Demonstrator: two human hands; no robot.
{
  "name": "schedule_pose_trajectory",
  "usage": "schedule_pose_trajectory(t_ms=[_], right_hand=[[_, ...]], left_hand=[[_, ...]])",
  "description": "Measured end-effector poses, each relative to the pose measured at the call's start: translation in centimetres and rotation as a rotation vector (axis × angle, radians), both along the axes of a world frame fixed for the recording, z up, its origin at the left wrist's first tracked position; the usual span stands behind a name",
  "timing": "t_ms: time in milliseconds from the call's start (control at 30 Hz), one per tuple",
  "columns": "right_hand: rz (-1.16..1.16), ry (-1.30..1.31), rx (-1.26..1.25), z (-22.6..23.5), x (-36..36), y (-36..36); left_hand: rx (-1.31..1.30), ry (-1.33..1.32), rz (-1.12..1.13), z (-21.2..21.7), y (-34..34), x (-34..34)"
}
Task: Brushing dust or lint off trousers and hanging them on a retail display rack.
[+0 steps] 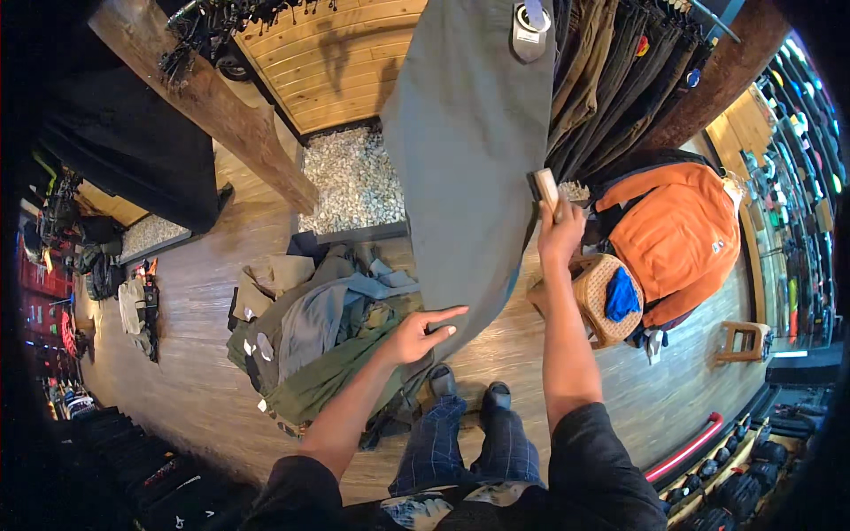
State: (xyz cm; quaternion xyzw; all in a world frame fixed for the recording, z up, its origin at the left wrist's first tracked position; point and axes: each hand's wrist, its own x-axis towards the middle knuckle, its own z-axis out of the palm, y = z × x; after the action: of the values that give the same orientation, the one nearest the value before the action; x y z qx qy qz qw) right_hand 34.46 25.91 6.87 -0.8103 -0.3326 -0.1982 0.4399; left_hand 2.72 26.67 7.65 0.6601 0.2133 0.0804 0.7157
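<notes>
Black sleeves (591, 465) back a right hand (563, 232) holding a brush (548, 189) (oblong, bristly).

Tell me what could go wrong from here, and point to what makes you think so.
The grey garment hangs loose and the left hand is open rather than gripping it, so it could swing under the brush in the right hand. The clothes pile lies on the floor close to the feet, a possible trip. The blue cloth lies loose on the stool and might get knocked off.
</notes>
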Motion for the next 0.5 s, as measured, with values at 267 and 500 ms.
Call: schedule_pose_trajectory(t_ms=[267,500], right_hand=[[1.026,-0.173,-0.185,2.8,-9.5,0.0],[0.499,0.305,-0.021,3.8,1.2,4.6]], left_hand=[[0.017,0.018,0.036,0.3,-1.3,-1.3],[-0.001,0.034,0.061,0.3,-1.5,0.2]])
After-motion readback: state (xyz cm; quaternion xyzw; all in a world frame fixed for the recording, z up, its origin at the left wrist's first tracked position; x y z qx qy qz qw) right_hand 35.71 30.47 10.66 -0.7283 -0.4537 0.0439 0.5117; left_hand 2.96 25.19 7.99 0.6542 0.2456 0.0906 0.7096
